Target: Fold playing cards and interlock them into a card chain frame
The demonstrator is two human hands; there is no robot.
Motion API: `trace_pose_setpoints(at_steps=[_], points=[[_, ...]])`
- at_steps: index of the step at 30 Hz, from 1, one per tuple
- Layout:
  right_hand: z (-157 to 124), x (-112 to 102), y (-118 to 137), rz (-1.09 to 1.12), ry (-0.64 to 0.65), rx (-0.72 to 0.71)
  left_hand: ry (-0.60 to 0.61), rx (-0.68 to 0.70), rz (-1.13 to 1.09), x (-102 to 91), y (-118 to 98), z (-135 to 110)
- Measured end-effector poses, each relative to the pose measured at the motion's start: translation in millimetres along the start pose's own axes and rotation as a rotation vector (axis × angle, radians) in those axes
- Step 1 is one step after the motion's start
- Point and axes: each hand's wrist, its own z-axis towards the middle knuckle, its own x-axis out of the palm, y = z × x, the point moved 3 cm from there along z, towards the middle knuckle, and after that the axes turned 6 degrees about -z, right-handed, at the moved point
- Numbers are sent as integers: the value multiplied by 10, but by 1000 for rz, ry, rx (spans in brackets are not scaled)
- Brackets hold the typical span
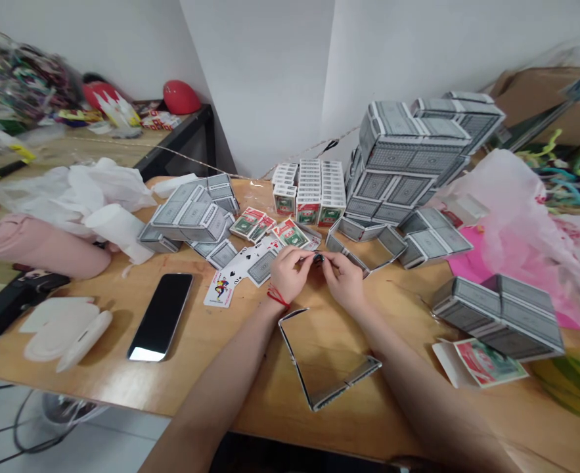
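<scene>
My left hand (pixel 290 272), with a red cord at the wrist, and my right hand (pixel 343 281) meet over the middle of the table. Both are closed, fingertips pinching a small dark piece (pixel 318 259) between them; its kind is too small to make out. Between my forearms lies a bent frame of joined playing cards (pixel 302 368), open on one side. Just beyond my right hand stands another folded card frame (pixel 393 244). Loose playing cards (pixel 243 263), among them a joker (pixel 219 290), lie beside my left hand.
Tall stacks of folded-card blocks (pixel 398 154) rise at the back right, near rows of boxed card decks (pixel 309 187). More card blocks stand left (pixel 191 213) and right (pixel 504 318). A phone (pixel 161 318), a white case (pixel 66 332) and a pink roll (pixel 48 246) lie at left.
</scene>
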Motion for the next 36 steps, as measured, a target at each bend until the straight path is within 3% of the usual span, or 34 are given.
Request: trace_pose_setpoints(at_steps=[18, 23, 29, 36], points=[[10, 14, 1, 24, -4, 25, 63, -20, 46, -9, -34, -45], [18, 1, 7, 41, -1, 44, 8, -79, 11, -11, -17, -57], [12, -15, 64, -50, -2, -58, -104, -54, 43, -36, -16, -44], [7, -10, 90, -114, 0, -91, -112, -40, 83, -44, 13, -51]])
